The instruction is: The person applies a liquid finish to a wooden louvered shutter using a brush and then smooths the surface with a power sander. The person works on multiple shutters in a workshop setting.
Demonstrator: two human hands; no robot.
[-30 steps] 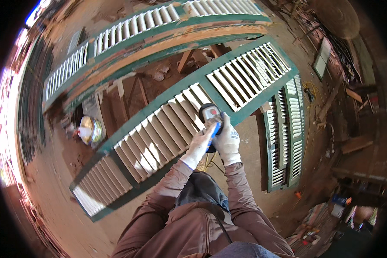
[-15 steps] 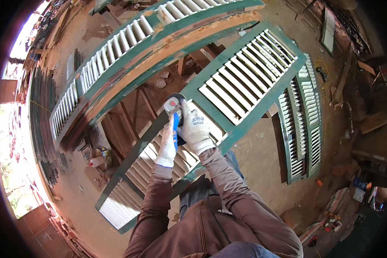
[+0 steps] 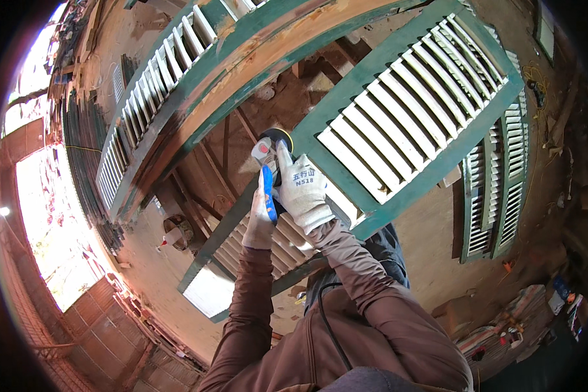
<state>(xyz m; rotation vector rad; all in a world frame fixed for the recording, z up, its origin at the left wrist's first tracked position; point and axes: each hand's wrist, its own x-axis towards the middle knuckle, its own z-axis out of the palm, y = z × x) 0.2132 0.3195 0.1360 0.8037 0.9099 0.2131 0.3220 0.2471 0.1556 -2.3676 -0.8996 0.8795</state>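
Both my hands wear white work gloves and are wrapped round an angle grinder (image 3: 263, 150) with a grey head, a red button and a dark round disc. My left hand (image 3: 262, 209), its glove blue on the palm side, closes on the tool from the left. From the right my right hand (image 3: 302, 189) grips it, its fingers near the head. The grinder's body is mostly hidden by the gloves. Its disc is at the far long edge of a green louvred shutter (image 3: 385, 222) with white slats, which lies slantwise beneath my hands. Disc contact with the wood cannot be made out.
Beyond lies another long green shutter (image 3: 170, 140) with a bare wood edge. More louvred shutters (image 3: 496, 170) lean at the right. Dark strips (image 3: 85, 163) are stacked at the left, near a bucket (image 3: 176, 232). A black cord (image 3: 323, 320) runs over my jacket.
The whole view has shifted and come closer to the shutter. My hands still hold the grinder by the shutter's far edge, and more of its disc shows.
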